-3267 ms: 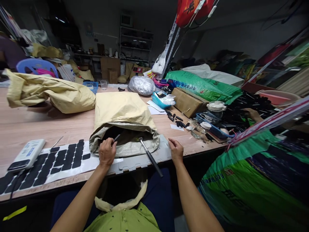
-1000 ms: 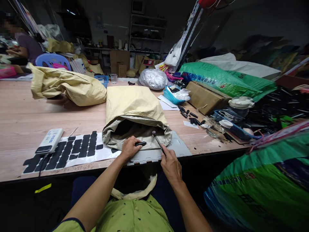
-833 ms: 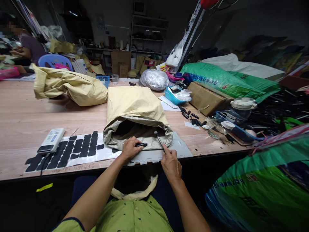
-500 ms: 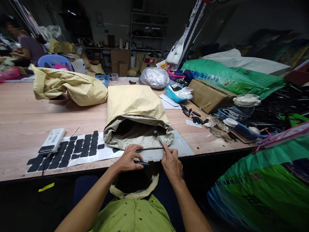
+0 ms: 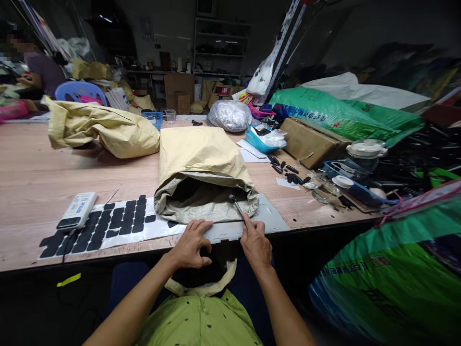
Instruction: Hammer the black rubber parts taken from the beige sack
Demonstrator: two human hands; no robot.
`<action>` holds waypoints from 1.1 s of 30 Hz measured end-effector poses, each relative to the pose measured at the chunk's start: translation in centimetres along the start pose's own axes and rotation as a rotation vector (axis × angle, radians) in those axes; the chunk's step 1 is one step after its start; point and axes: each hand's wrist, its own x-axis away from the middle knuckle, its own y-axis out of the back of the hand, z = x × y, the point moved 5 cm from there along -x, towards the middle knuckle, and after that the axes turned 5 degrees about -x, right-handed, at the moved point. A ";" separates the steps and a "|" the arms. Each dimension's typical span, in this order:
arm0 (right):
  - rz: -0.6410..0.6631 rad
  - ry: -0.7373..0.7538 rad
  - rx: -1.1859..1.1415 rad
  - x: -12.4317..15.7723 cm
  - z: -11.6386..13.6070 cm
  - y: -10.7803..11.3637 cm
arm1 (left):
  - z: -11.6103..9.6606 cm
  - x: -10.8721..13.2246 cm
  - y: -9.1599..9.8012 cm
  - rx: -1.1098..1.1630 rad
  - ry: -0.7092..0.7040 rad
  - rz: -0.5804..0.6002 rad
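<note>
My right hand (image 5: 256, 244) is closed around a thin metal rod with a dark rounded head (image 5: 236, 204). The head lies over the mouth of a yellowish woven bag (image 5: 201, 149), whose grey rolled rim (image 5: 201, 209) faces me with a dark inside. My left hand (image 5: 194, 244) is at the table edge, fingers apart and nothing visible in them. Its fingertips are close to a grey plate (image 5: 230, 230) under the bag. Below both hands, another open bag (image 5: 205, 290) gapes in my lap; its contents are too dark to make out.
On the left lie a white device (image 5: 78, 211) and a sheet of black stickers (image 5: 122, 221). A second yellowish bag (image 5: 104, 127) rests behind. Several black parts (image 5: 293, 178), a cardboard box (image 5: 309, 139) and a large green sack (image 5: 392, 278) are on the right. A person (image 5: 43, 72) sits far left.
A dark thin piece that my left hand held is out of its fingers and no longer visible. The left fingers have spread. My right hand and the rod have stayed almost still.
</note>
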 end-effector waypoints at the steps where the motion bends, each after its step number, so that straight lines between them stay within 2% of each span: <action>1: 0.001 -0.001 0.000 0.0 0.0 0.0 | 0.2 -0.3 0.5 0.034 0.018 -0.038; 4: -0.002 0.000 -0.004 0.0 0.0 -0.1 | 2.0 -1.8 3.0 0.024 0.171 -0.262; 6: -0.011 0.009 -0.005 0.0 -0.1 -0.2 | 3.5 -3.0 5.1 -0.118 0.325 -0.408; 7: -0.016 0.013 -0.006 0.0 -0.1 -0.3 | 4.2 -3.6 6.0 -0.210 0.395 -0.442; 8: -0.020 0.015 -0.008 0.0 -0.1 -0.3 | 4.8 -4.3 6.7 -0.295 0.459 -0.443; 10: -0.024 0.018 -0.012 0.0 -0.2 -0.4 | 6.1 -5.6 7.6 -0.405 0.580 -0.359; 13: -0.019 0.020 -0.012 0.0 -0.2 -0.5 | 7.7 -6.6 7.5 -0.406 0.744 -0.151; 15: -0.015 0.023 -0.015 0.0 -0.2 -0.4 | 8.3 -6.5 7.3 -0.378 0.811 -0.087; 16: -0.015 0.024 -0.015 0.0 -0.1 -0.3 | 8.5 -6.3 7.3 -0.373 0.828 -0.091; 18: -0.014 0.026 -0.010 0.0 -0.1 -0.2 | 8.5 -5.7 7.2 -0.375 0.822 -0.151; 20: -0.009 0.022 0.001 0.0 0.0 -0.2 | 8.0 -4.9 7.2 -0.373 0.759 -0.276; 22: -0.005 0.021 0.007 -0.1 0.0 -0.1 | 7.0 -4.1 6.9 -0.339 0.648 -0.429; 24: -0.005 0.022 0.008 0.0 0.0 -0.1 | 5.8 -3.8 6.0 -0.253 0.510 -0.517; 26: -0.008 0.024 0.011 0.0 0.0 -0.1 | 4.7 -4.3 4.6 -0.124 0.381 -0.498; 28: -0.014 0.025 0.017 0.0 0.0 -0.1 | 4.2 -5.2 3.1 0.004 0.311 -0.427; 33: -0.012 0.047 -0.022 0.1 -0.1 -0.3 | 5.4 -6.6 1.1 0.093 0.394 -0.328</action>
